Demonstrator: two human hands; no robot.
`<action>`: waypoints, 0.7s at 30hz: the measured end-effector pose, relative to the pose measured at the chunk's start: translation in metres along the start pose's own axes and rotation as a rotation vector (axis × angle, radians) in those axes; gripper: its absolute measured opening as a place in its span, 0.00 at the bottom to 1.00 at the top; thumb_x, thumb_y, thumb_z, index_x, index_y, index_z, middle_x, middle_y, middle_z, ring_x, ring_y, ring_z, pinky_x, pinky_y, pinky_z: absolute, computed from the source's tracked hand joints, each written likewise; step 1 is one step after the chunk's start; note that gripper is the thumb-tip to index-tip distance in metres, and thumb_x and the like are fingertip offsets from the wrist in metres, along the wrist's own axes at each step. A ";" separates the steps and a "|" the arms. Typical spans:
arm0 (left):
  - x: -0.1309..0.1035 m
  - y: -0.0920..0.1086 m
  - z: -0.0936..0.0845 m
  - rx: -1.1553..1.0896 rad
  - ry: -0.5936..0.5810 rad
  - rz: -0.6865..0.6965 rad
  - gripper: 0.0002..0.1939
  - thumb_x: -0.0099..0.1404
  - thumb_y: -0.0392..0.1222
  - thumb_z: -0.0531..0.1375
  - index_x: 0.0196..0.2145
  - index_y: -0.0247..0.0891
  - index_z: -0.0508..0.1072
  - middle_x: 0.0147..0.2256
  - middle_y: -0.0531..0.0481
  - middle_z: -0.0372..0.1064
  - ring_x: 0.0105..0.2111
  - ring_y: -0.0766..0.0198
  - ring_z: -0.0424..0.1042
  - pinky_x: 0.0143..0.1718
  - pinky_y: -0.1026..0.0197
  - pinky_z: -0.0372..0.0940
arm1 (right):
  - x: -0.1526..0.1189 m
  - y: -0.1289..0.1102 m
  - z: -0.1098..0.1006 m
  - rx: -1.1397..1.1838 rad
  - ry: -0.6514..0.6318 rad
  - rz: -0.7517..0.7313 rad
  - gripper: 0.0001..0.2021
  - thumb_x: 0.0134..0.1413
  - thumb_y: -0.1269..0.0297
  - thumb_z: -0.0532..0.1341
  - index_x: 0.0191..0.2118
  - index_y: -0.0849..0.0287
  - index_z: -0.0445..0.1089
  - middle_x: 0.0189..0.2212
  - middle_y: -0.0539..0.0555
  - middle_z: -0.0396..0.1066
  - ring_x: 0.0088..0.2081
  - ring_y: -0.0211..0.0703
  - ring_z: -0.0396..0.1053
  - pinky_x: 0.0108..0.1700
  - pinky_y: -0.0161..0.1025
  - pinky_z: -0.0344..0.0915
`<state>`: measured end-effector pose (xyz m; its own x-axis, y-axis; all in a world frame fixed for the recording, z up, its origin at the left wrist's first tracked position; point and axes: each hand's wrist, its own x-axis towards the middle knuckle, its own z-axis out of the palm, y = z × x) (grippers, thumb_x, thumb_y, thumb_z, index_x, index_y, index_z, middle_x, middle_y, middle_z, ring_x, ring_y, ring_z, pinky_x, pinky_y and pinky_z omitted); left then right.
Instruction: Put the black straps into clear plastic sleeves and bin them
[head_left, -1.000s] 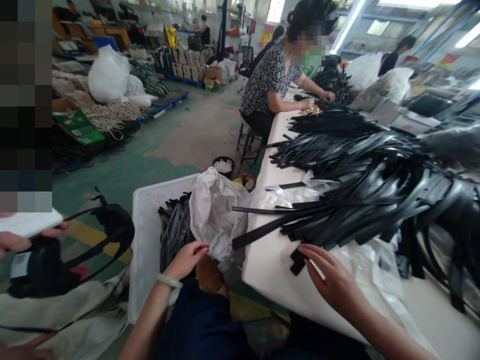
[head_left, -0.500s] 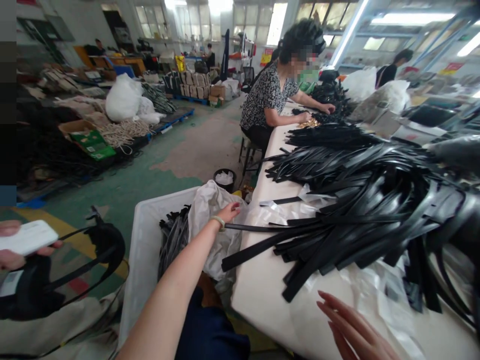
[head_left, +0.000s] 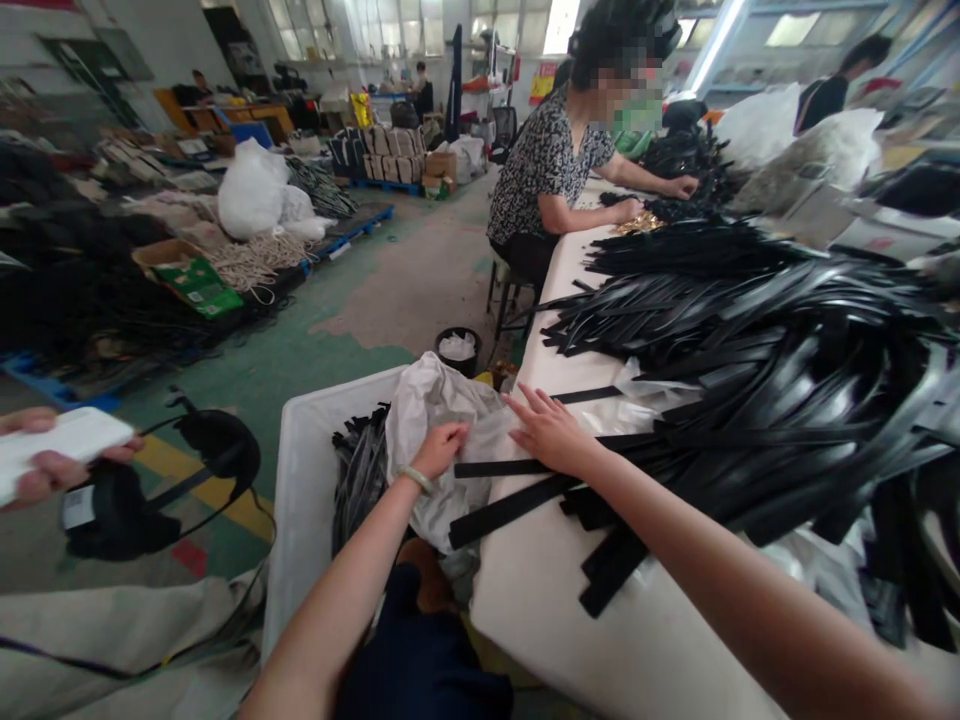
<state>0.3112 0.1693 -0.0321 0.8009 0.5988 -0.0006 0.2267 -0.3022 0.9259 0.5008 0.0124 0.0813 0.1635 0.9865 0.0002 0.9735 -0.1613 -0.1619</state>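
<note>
My left hand (head_left: 442, 448), with a pale bangle at the wrist, is over the whitish cloth sack (head_left: 420, 400) at the bin's edge. Its fingers are curled together, and what they hold, if anything, is too small to make out. My right hand (head_left: 551, 430) has its fingers spread at the left edge of the table (head_left: 517, 580), over the ends of the black strips (head_left: 750, 440). Nothing shows in its grip. Clear plastic film (head_left: 637, 400) lies under and among the strips.
A white bin (head_left: 300, 480) with dark strips stands left of the table. Further back, a person in a patterned shirt (head_left: 525, 160) sits at the table. At far left a person's hand holds a white device (head_left: 67, 450) near black headgear (head_left: 217, 445).
My right hand has moved forward and left, from the near table edge to the strip ends. My left hand's fingers have curled in. The view has shifted slightly.
</note>
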 end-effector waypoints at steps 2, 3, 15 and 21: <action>-0.009 0.003 0.001 0.001 0.033 0.004 0.21 0.66 0.50 0.53 0.44 0.31 0.77 0.35 0.44 0.75 0.35 0.60 0.69 0.40 0.59 0.63 | 0.009 0.006 0.017 -0.023 -0.064 0.008 0.25 0.64 0.51 0.49 0.65 0.48 0.55 0.68 0.55 0.45 0.66 0.63 0.43 0.62 0.61 0.49; -0.012 0.004 0.002 -0.001 0.040 0.006 0.21 0.65 0.49 0.55 0.46 0.30 0.76 0.35 0.44 0.75 0.35 0.60 0.70 0.39 0.59 0.63 | 0.010 0.008 0.024 -0.033 -0.068 0.010 0.25 0.65 0.51 0.47 0.65 0.48 0.55 0.68 0.54 0.44 0.67 0.62 0.41 0.63 0.61 0.47; -0.017 0.009 0.006 -0.085 0.236 0.006 0.09 0.59 0.42 0.62 0.30 0.35 0.80 0.30 0.46 0.76 0.31 0.61 0.71 0.37 0.60 0.65 | 0.003 0.011 0.037 -0.112 0.003 0.017 0.27 0.65 0.50 0.44 0.67 0.49 0.49 0.68 0.51 0.43 0.67 0.59 0.39 0.64 0.57 0.44; -0.014 0.013 0.008 -0.232 0.364 0.021 0.06 0.55 0.40 0.64 0.25 0.36 0.79 0.36 0.44 0.76 0.39 0.58 0.72 0.47 0.56 0.64 | 0.002 0.011 0.037 -0.112 0.024 0.010 0.27 0.66 0.51 0.43 0.67 0.51 0.49 0.68 0.51 0.44 0.67 0.59 0.39 0.64 0.58 0.44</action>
<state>0.3073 0.1509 -0.0230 0.5466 0.8296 0.1144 0.0481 -0.1675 0.9847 0.5060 0.0141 0.0429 0.1755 0.9842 0.0232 0.9834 -0.1742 -0.0507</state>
